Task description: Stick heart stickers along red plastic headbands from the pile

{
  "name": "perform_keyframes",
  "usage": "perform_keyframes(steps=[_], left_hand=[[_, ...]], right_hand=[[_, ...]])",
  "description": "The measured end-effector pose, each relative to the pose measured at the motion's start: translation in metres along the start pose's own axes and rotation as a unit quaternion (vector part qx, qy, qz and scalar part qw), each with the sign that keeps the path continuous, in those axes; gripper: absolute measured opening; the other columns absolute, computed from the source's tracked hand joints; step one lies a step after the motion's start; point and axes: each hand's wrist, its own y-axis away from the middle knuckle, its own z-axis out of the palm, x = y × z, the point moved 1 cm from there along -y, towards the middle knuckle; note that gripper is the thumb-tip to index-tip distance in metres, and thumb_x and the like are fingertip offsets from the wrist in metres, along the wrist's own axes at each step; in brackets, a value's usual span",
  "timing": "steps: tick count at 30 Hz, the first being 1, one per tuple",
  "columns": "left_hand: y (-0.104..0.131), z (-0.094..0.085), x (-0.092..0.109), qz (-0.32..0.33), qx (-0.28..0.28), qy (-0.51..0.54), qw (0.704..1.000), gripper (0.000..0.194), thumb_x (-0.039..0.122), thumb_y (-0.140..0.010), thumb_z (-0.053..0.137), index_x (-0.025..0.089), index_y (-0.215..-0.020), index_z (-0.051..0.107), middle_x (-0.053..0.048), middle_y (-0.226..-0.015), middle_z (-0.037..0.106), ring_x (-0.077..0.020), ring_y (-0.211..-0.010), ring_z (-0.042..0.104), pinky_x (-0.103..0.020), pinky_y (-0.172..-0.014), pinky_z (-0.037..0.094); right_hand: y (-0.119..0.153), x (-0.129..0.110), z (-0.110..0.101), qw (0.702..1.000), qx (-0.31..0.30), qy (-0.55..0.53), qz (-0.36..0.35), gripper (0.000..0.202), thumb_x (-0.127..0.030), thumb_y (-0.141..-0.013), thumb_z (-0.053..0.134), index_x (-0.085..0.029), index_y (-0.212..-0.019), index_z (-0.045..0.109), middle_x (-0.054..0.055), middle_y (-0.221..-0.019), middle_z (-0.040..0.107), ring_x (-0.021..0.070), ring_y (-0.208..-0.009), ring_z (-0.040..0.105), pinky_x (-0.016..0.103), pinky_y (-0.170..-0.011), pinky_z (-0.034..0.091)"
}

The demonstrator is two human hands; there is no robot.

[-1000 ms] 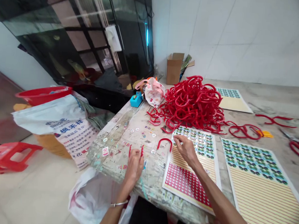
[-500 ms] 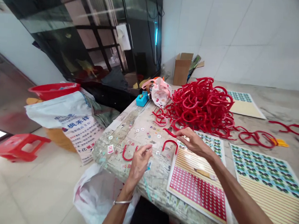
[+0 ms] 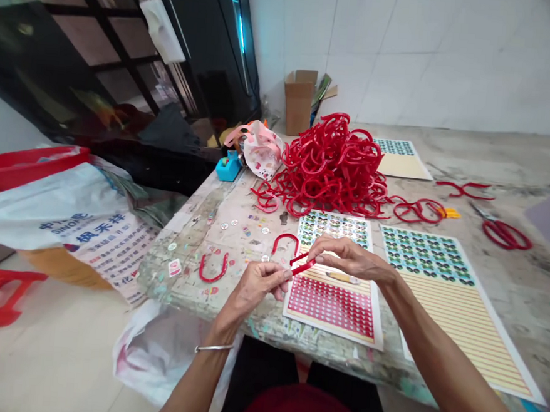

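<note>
Between my hands, over the sticker sheet, is a red U-shaped strip (image 3: 302, 269). My left hand (image 3: 263, 282) pinches one end of it with thumb and fingers. The curved part sits in the fingertips of my right hand (image 3: 344, 257). Under my hands lies a sticker sheet (image 3: 329, 333) with green-blue, striped and red dotted sections. A short yellow, pencil-like piece (image 3: 343, 278) rests on it. Two more red U-shaped strips lie on the table, one (image 3: 212, 278) left of my left hand and another (image 3: 286, 237) just beyond both hands.
A tangled heap of red strips (image 3: 332, 166) fills the table's back middle. Right of my sheet are another sticker sheet (image 3: 465, 320) and red-handled scissors (image 3: 506, 233). A blue tape dispenser (image 3: 229, 166) and a cardboard box (image 3: 298, 104) stand behind. Sacks (image 3: 80, 224) stand left of the table.
My right hand has brought a red strip from near the heap toward me, and my left hand now holds its end too. The view has shifted right.
</note>
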Motion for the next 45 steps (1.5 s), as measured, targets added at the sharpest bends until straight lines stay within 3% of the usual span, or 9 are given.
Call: perform_keyframes(steps=[2, 4, 7, 12, 17, 21, 25, 37, 45], left_hand=[[-0.002, 0.008, -0.006, 0.003, -0.010, 0.062, 0.998, 0.027, 0.037, -0.077, 0.062, 0.012, -0.066, 0.064, -0.001, -0.060, 0.060, -0.0073, -0.047, 0.050, -0.020, -0.050, 0.042], [-0.004, 0.014, -0.013, 0.010, 0.007, 0.116, 0.993, 0.023, 0.036, -0.075, 0.064, 0.013, -0.072, 0.063, 0.001, -0.062, 0.058, -0.0069, -0.049, 0.050, -0.021, -0.053, 0.045], [-0.011, 0.018, -0.025, 0.027, 0.099, 0.153, 0.983, 0.021, 0.032, -0.072, 0.067, 0.014, -0.081, 0.061, 0.002, -0.065, 0.058, -0.0073, -0.051, 0.053, -0.022, -0.057, 0.048], [-0.023, 0.021, -0.058, 0.047, 0.214, 0.101, 0.970, 0.017, 0.029, -0.073, 0.064, 0.015, -0.078, 0.057, 0.004, -0.059, 0.059, -0.0078, -0.050, 0.055, -0.021, -0.057, 0.047], [-0.030, 0.038, -0.082, 0.027, 0.252, 0.066, 0.965, 0.017, 0.031, -0.076, 0.059, 0.015, -0.079, 0.055, 0.003, -0.051, 0.059, -0.0105, -0.047, 0.057, -0.020, -0.051, 0.046], [-0.035, 0.047, -0.089, 0.022, 0.245, 0.067, 0.967, 0.017, 0.033, -0.079, 0.054, 0.016, -0.082, 0.051, 0.003, -0.055, 0.061, -0.0126, -0.045, 0.060, -0.023, -0.048, 0.049], [-0.038, 0.046, -0.092, 0.025, 0.235, 0.070, 0.969, 0.016, 0.032, -0.080, 0.053, 0.016, -0.083, 0.050, 0.002, -0.056, 0.062, -0.0136, -0.048, 0.063, -0.024, -0.050, 0.052], [-0.037, 0.046, -0.092, 0.030, 0.240, 0.066, 0.968, 0.015, 0.031, -0.079, 0.055, 0.016, -0.081, 0.052, 0.003, -0.060, 0.060, -0.0127, -0.052, 0.064, -0.024, -0.053, 0.055], [-0.039, 0.046, -0.097, 0.032, 0.236, 0.052, 0.970, 0.017, 0.033, -0.081, 0.053, 0.016, -0.085, 0.054, 0.001, -0.063, 0.062, -0.0135, -0.055, 0.065, -0.024, -0.054, 0.055]], right_hand=[[0.010, 0.007, 0.005, 0.999, 0.041, 0.008, 0.012, 0.029, -0.037, -0.092, 0.042, -0.022, -0.105, 0.064, 0.006, -0.103, 0.063, 0.0182, -0.099, 0.056, 0.034, -0.089, 0.041], [0.023, 0.022, 0.013, 0.988, 0.141, 0.055, 0.039, 0.030, -0.037, -0.091, 0.044, -0.026, -0.115, 0.059, 0.006, -0.110, 0.060, 0.0201, -0.107, 0.053, 0.037, -0.090, 0.042], [0.048, 0.053, 0.033, 0.935, 0.278, 0.199, 0.097, 0.029, -0.033, -0.088, 0.049, -0.025, -0.114, 0.059, 0.009, -0.109, 0.059, 0.0240, -0.106, 0.052, 0.042, -0.087, 0.043], [0.074, 0.086, 0.069, 0.907, 0.214, 0.320, 0.171, 0.017, -0.025, -0.089, 0.046, -0.019, -0.081, 0.060, 0.009, -0.088, 0.060, 0.0217, -0.085, 0.054, 0.035, -0.076, 0.041], [0.063, 0.079, 0.082, 0.893, 0.221, 0.321, 0.224, 0.013, -0.023, -0.091, 0.038, -0.019, -0.087, 0.050, 0.005, -0.073, 0.059, 0.0188, -0.065, 0.052, 0.029, -0.059, 0.034], [0.038, 0.067, 0.094, 0.914, 0.190, 0.307, 0.187, 0.013, -0.027, -0.093, 0.036, -0.020, -0.094, 0.047, 0.004, -0.078, 0.060, 0.0177, -0.066, 0.052, 0.028, -0.061, 0.032], [0.019, 0.069, 0.104, 0.900, 0.182, 0.373, 0.134, 0.014, -0.021, -0.093, 0.037, -0.018, -0.088, 0.050, 0.005, -0.081, 0.062, 0.0192, -0.077, 0.052, 0.033, -0.075, 0.030], [0.013, 0.077, 0.106, 0.893, 0.153, 0.410, 0.101, 0.022, -0.020, -0.093, 0.037, -0.017, -0.083, 0.056, 0.008, -0.079, 0.060, 0.0208, -0.080, 0.047, 0.034, -0.076, 0.026], [0.008, 0.083, 0.094, 0.944, 0.170, 0.280, 0.051, 0.013, -0.029, -0.086, 0.050, -0.019, -0.079, 0.055, 0.006, -0.079, 0.060, 0.0194, -0.079, 0.049, 0.033, -0.075, 0.030]])
